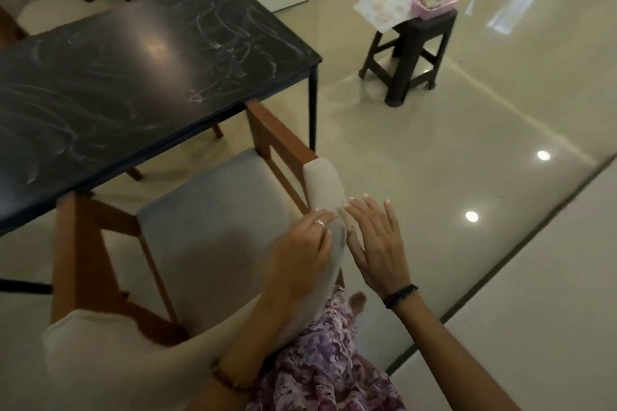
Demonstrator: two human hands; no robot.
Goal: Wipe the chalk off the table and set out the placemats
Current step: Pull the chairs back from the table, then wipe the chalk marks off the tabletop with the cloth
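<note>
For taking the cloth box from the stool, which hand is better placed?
The right hand, probably. It is open, free, and on the side of the stool with the pink box. The left hand rests on the chair back, nearer the table.

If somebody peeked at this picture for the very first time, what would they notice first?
Probably the big black tabletop on the left, smeared all over with swirly white chalk marks. Next, the two bare hands at the bottom middle: the left hand rests on the cream padded chair back, the right hand spread open beside it. Far off, top right, a dark wooden stool holds a flowery placemat and a pink tub.
</note>
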